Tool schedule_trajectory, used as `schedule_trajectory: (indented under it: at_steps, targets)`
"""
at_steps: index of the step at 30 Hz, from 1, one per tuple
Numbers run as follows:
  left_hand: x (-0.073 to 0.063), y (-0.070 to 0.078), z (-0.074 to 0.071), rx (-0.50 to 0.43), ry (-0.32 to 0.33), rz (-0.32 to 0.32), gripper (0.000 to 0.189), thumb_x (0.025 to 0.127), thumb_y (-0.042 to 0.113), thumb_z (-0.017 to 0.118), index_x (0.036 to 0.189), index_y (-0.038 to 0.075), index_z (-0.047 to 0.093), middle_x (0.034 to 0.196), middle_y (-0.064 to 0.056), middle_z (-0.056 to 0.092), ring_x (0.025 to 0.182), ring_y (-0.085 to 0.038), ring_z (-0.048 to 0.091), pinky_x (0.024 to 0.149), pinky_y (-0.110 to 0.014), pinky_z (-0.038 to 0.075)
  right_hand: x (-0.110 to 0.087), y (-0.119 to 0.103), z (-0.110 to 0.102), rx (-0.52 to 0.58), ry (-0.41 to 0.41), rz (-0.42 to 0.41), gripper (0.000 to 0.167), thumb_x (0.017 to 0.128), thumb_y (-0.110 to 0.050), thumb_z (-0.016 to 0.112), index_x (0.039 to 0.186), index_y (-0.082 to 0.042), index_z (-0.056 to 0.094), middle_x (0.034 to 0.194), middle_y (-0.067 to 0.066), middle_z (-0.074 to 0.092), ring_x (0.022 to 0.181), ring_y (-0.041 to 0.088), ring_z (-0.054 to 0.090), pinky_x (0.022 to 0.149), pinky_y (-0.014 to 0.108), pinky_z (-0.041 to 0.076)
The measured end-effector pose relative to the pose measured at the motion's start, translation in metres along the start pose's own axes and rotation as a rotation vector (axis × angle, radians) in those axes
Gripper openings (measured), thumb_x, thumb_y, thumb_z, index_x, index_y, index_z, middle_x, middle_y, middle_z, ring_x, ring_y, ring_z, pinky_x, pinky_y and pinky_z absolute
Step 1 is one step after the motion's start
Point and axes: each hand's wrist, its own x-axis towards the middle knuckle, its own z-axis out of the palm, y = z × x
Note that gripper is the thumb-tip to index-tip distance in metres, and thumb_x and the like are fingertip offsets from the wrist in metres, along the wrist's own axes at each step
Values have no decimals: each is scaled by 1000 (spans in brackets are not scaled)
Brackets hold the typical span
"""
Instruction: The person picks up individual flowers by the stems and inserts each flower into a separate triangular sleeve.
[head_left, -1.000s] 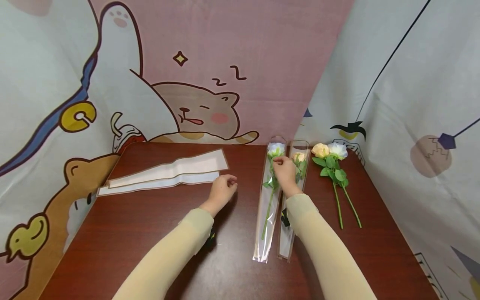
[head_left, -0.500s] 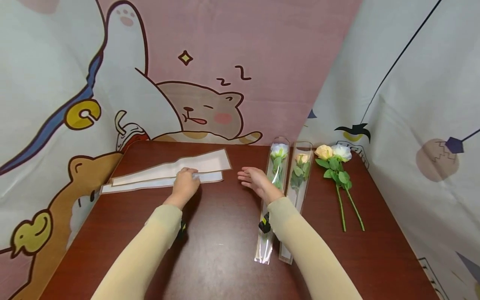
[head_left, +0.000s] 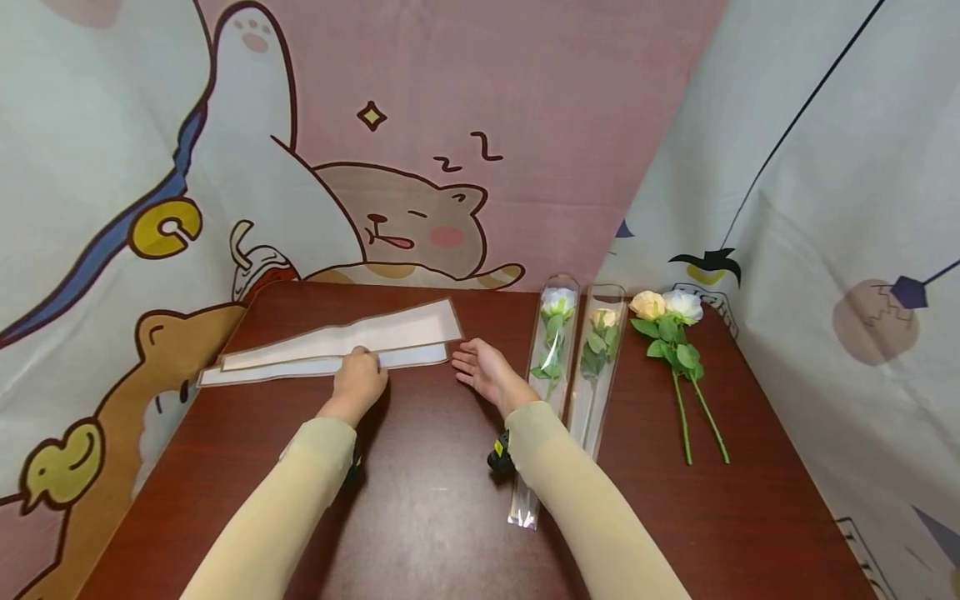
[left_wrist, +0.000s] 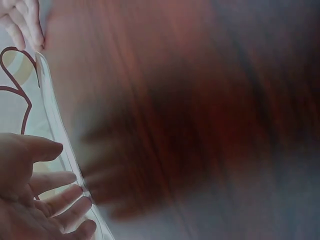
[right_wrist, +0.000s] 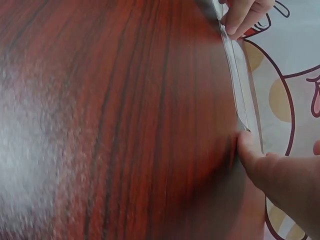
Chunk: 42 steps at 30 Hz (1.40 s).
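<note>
Two long, tapering flower sleeves lie overlapped on the left of the table. The rear sleeve [head_left: 405, 325] is pale pink; the front sleeve [head_left: 420, 356] is bluish white, both with tan borders. My left hand [head_left: 360, 383] is at the front sleeve's near edge, its loosely bent fingertips [left_wrist: 82, 202] along that edge with the thumb apart. At the wide right end, my right hand [head_left: 489, 373] has its fingers extended and spread. The right thumb [right_wrist: 255, 157] reaches the front sleeve's corner in the right wrist view.
Right of my hands lie a sleeve with a white-blue rose [head_left: 557, 302] and another with a peach rose [head_left: 602, 318]. Farther right are a loose peach rose [head_left: 648, 305] and a loose white rose [head_left: 683, 307]. A printed cloth [head_left: 570, 125] hangs behind the brown table [head_left: 435, 508].
My left hand has moved left onto the front sleeve's edge. My right hand has left the white-blue rose's sleeve and come left to the empty sleeves' wide end, fingers spreading.
</note>
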Motion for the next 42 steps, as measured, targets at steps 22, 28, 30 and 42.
schedule_trajectory:
  at_steps: [22,28,30,42]
  targets:
    - [-5,-3,0,-37,-86,87,24,91,21,60,102,0,67,118,-25,51,110,-44,49,89,-52,47,9,12,23,-45,160,19,43,97,-12,45,135,6,40,136,25,48,124,33,51,107,41,40]
    - [-9,-1,-4,-53,-92,89,27,91,19,60,107,-1,66,119,-26,51,111,-45,49,93,-52,45,11,15,22,-95,225,23,37,96,-11,52,128,6,47,126,26,57,113,33,59,96,38,50]
    - [-9,0,-5,-56,-91,88,28,90,19,61,109,-2,66,119,-27,51,111,-45,48,94,-52,44,12,16,21,-109,233,23,37,96,-9,51,129,6,46,124,27,58,110,32,60,93,38,51]
    - [-11,-2,-2,-89,-75,80,38,89,18,62,120,-5,61,124,-28,50,118,-43,46,99,-51,42,9,17,19,-177,219,13,42,91,6,48,133,8,46,121,27,60,103,30,64,87,34,54]
